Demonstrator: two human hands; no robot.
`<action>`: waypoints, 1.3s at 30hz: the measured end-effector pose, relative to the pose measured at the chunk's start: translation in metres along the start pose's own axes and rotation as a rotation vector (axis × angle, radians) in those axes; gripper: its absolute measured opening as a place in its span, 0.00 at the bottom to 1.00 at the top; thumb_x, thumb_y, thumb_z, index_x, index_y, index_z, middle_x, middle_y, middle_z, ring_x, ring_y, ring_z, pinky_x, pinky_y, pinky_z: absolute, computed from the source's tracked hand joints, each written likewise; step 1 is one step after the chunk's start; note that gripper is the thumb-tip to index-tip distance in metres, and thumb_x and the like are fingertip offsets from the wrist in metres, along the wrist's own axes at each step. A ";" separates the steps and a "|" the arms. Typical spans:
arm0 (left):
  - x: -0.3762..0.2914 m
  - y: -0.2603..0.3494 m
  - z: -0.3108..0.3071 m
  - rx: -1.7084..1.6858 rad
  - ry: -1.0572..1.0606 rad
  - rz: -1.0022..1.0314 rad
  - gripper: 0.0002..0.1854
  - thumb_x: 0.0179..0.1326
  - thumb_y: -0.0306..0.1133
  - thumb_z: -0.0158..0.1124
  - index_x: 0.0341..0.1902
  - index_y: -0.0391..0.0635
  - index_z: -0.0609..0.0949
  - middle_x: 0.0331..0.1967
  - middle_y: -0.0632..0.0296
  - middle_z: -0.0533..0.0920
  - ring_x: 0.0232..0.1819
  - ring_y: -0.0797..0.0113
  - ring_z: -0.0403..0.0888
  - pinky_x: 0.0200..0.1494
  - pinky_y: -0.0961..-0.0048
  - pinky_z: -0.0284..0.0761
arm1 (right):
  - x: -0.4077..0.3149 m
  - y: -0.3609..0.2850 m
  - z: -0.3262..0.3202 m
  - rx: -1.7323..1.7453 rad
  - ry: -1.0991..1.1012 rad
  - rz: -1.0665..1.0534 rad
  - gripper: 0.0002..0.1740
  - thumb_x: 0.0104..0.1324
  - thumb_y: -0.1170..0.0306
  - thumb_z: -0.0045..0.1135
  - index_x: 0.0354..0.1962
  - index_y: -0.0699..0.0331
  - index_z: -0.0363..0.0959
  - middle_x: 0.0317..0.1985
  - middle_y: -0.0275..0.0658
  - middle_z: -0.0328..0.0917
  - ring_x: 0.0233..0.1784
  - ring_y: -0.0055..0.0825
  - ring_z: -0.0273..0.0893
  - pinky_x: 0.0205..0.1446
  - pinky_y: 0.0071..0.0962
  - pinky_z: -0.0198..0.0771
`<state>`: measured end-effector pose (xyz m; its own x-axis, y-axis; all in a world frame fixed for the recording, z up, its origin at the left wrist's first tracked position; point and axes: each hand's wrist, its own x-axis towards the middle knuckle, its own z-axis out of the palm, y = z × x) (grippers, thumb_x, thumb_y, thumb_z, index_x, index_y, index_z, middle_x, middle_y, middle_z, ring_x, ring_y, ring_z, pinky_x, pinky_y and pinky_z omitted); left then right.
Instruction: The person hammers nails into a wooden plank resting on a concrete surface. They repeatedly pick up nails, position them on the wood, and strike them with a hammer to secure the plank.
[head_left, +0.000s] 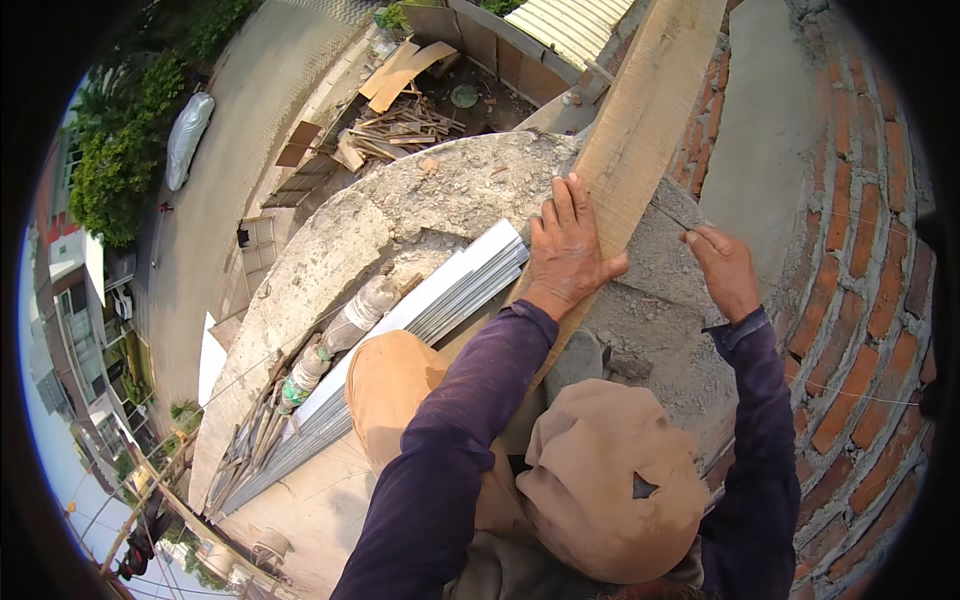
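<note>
My left hand (566, 244) lies spread on a long wooden plank (637, 120), its fingers over the left edge and its thumb stretched to the right. The plank slants up from beside my knees past the top rim. Right of it, my right hand (721, 266) pinches the end of a thin dark wire or rod (670, 215) between thumb and fingers; its other end reaches to the plank's right edge. A stack of long metal profiles (450, 292) lies just left of my left hand, on the rough concrete ledge (330, 255).
Two string-wrapped plastic bottles (360, 311) and a bundle of thin sticks (247, 457) lie beside the profiles. A brick wall (855, 300) with taut strings rises at the right. Past the ledge's curved edge is a drop to a street (217, 195) and scrap wood (390, 131).
</note>
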<state>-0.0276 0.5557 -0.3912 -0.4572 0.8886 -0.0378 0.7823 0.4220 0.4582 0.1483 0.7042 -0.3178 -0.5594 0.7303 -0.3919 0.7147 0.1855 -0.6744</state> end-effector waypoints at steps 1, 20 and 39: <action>0.001 0.000 0.000 -0.001 0.003 0.003 0.69 0.40 0.60 0.76 0.74 0.24 0.51 0.67 0.33 0.60 0.59 0.41 0.69 0.57 0.50 0.70 | -0.001 -0.002 -0.001 -0.053 0.042 0.044 0.17 0.73 0.63 0.56 0.44 0.70 0.82 0.35 0.37 0.84 0.38 0.22 0.78 0.45 0.27 0.72; 0.059 -0.001 -0.015 -0.715 0.034 -0.067 0.21 0.65 0.43 0.64 0.56 0.43 0.80 0.52 0.47 0.83 0.59 0.46 0.77 0.60 0.46 0.65 | 0.104 -0.160 0.005 -1.069 -0.101 -1.049 0.03 0.54 0.71 0.62 0.27 0.60 0.80 0.27 0.41 0.79 0.39 0.38 0.81 0.48 0.39 0.74; 0.112 -0.044 -0.004 -0.567 0.076 -0.329 0.22 0.71 0.48 0.54 0.35 0.40 0.82 0.24 0.55 0.79 0.27 0.62 0.76 0.38 0.62 0.72 | 0.141 0.071 -0.167 -0.707 0.488 -0.165 0.32 0.72 0.43 0.52 0.60 0.59 0.76 0.62 0.45 0.76 0.66 0.42 0.74 0.70 0.40 0.68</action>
<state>-0.1152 0.6357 -0.4118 -0.6789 0.7057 -0.2027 0.2619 0.4907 0.8311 0.1901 0.9302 -0.3166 -0.5521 0.8281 0.0973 0.8239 0.5598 -0.0890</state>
